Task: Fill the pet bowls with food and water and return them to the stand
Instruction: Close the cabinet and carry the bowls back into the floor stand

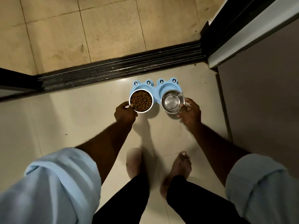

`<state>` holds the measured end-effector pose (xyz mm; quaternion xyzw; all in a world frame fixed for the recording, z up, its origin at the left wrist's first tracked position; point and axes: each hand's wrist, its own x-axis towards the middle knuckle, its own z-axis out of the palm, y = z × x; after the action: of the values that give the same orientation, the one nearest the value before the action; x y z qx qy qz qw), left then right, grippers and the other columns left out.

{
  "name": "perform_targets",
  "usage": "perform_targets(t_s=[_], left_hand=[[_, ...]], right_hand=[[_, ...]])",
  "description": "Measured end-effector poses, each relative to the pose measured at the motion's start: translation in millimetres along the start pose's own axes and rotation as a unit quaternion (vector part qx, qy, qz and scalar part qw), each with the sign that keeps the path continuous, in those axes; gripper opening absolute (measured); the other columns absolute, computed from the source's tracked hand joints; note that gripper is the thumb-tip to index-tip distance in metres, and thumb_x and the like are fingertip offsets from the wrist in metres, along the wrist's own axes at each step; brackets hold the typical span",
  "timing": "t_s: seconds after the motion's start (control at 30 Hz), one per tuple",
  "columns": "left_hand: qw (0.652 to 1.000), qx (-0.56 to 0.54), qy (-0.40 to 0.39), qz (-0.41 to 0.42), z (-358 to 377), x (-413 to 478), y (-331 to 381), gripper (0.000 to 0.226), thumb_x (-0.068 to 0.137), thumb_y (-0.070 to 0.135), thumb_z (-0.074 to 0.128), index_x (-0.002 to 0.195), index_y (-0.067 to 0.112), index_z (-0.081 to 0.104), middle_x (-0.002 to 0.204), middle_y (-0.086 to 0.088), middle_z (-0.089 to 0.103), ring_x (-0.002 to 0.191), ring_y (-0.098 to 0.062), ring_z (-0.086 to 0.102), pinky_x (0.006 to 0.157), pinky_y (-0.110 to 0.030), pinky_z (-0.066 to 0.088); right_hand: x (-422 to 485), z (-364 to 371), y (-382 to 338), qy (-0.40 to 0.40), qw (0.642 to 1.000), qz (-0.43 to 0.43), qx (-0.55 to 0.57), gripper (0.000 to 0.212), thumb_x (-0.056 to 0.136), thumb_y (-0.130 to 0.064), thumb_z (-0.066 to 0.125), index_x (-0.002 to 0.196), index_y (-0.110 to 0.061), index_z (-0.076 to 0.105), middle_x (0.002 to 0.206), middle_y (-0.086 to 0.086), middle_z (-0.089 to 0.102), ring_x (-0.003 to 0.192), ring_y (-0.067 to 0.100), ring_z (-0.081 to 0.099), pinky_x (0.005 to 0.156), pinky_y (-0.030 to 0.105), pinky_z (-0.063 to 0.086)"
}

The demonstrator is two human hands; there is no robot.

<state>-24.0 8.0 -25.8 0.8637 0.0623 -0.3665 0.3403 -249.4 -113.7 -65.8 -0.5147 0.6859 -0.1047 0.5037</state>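
Nearest you, your bare feet stand on the tiled floor (186, 136), and both arms reach forward and down from rolled-up pale blue sleeves. Your left hand (125, 114) pinches the near rim of the food bowl (141, 101), thumb hooked just inside over the brown kibble; your right hand (189, 112) clasps the near right rim of the water bowl (173, 102), fingers curled around its steel wall. Each hand is closed on its own bowl, so neither is free. Just beyond and under the bowls lies the blue stand (155, 88), its long axis running left to right, square to you, with one well ahead of each hand. Both bowls seem to hover over the near edges of their wells, so the move is likely a short push away and down, kept level. Farther off, the dark door track (119, 68) crosses the floor.
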Motion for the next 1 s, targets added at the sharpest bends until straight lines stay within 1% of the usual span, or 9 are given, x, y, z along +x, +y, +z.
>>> perform_targets(t_s=[0.03, 0.1, 0.27, 0.4, 0.5, 0.57, 0.67, 0.83, 1.0], left_hand=[[1.000, -0.001, 0.000, 0.002, 2.4, 5.1, -2.2, 0.016, 0.094, 0.028, 0.064, 0.107, 0.025, 0.072, 0.069, -0.009, 0.073, 0.048, -0.011, 0.063, 0.040, -0.011, 0.041], [1.000, -0.008, -0.002, 0.003, 8.5, 16.0, -6.8, 0.011, 0.095, 0.027, 0.064, 0.103, 0.027, 0.071, 0.066, -0.008, 0.071, 0.048, -0.012, 0.062, 0.037, -0.010, 0.040], [1.000, -0.020, 0.001, 0.003, 18.3, 38.9, -15.3, 0.007, 0.095, 0.028, 0.064, 0.100, 0.027, 0.069, 0.061, -0.005, 0.069, 0.054, -0.015, 0.064, 0.049, -0.018, 0.045], [1.000, -0.020, -0.005, 0.014, 28.9, 54.5, -15.8, 0.012, 0.095, 0.027, 0.066, 0.104, 0.021, 0.070, 0.068, -0.008, 0.073, 0.051, -0.015, 0.064, 0.044, -0.014, 0.044], [0.999, -0.012, -0.015, 0.027, 35.5, 59.2, -16.3, 0.011, 0.095, 0.026, 0.067, 0.102, 0.017, 0.069, 0.077, -0.010, 0.075, 0.046, -0.012, 0.063, 0.039, -0.012, 0.041], [0.999, 0.003, -0.022, 0.031, 37.1, 62.6, -17.3, 0.008, 0.095, 0.028, 0.068, 0.096, 0.020, 0.066, 0.081, -0.009, 0.075, 0.051, -0.016, 0.066, 0.038, -0.014, 0.040], [0.999, 0.024, -0.026, 0.034, 37.9, 67.5, -17.5, 0.016, 0.094, 0.032, 0.068, 0.081, 0.028, 0.060, 0.087, -0.011, 0.076, 0.062, -0.026, 0.072, 0.042, -0.019, 0.045], [0.995, 0.076, -0.036, 0.047, 34.4, 66.8, -15.1, 0.022, 0.098, 0.035, 0.062, 0.085, 0.017, 0.058, 0.081, -0.005, 0.076, 0.047, -0.022, 0.071, 0.033, -0.015, 0.039], [0.992, 0.109, -0.056, 0.037, 33.9, 65.8, -16.4, 0.026, 0.101, 0.034, 0.057, 0.092, 0.010, 0.058, 0.068, 0.003, 0.076, 0.044, -0.021, 0.069, 0.050, -0.026, 0.051]], right_hand=[[5.8, 5.5, 6.5, 0.004, 1.000, 0.002, 0.000, 0.023, 0.093, -0.029, 0.066, 0.115, -0.033, 0.068, 0.093, 0.005, 0.079, 0.061, 0.027, 0.076, 0.065, 0.050, 0.064], [18.7, 15.9, 20.7, 0.007, 1.000, 0.001, -0.004, 0.029, 0.088, -0.037, 0.064, 0.117, -0.034, 0.068, 0.093, 0.001, 0.079, 0.068, 0.029, 0.078, 0.072, 0.057, 0.064], [43.6, 36.4, 40.6, 0.023, 1.000, -0.007, -0.008, 0.033, 0.085, -0.043, 0.060, 0.118, -0.043, 0.064, 0.105, -0.001, 0.079, 0.086, 0.032, 0.078, 0.078, 0.058, 0.064], [61.4, 51.6, 43.4, 0.034, 0.999, -0.024, -0.009, 0.031, 0.086, -0.040, 0.060, 0.117, -0.045, 0.063, 0.109, -0.003, 0.078, 0.090, 0.034, 0.078, 0.077, 0.059, 0.064], [53.2, 51.9, 23.4, 0.055, 0.998, -0.033, 0.004, 0.026, 0.089, -0.031, 0.063, 0.114, -0.037, 0.067, 0.102, 0.005, 0.079, 0.083, 0.039, 0.077, 0.065, 0.054, 0.066], [50.4, 52.5, 16.6, 0.064, 0.997, -0.038, 0.010, 0.025, 0.092, -0.020, 0.063, 0.113, -0.031, 0.069, 0.098, 0.008, 0.078, 0.077, 0.038, 0.077, 0.060, 0.051, 0.065], [48.3, 53.0, 9.6, 0.072, 0.996, -0.052, 0.006, 0.028, 0.093, -0.009, 0.062, 0.104, -0.035, 0.067, 0.080, 0.002, 0.076, 0.058, 0.027, 0.074, 0.055, 0.047, 0.063], [44.9, 51.6, 7.6, 0.075, 0.995, -0.059, -0.021, 0.021, 0.094, -0.013, 0.065, 0.100, -0.033, 0.062, 0.059, -0.008, 0.069, 0.049, 0.019, 0.070, 0.057, 0.046, 0.062], [42.4, 48.0, 4.0, 0.061, 0.996, -0.059, -0.034, 0.018, 0.093, -0.021, 0.069, 0.096, -0.035, 0.058, 0.068, -0.007, 0.071, 0.049, 0.021, 0.072, 0.057, 0.051, 0.063]])
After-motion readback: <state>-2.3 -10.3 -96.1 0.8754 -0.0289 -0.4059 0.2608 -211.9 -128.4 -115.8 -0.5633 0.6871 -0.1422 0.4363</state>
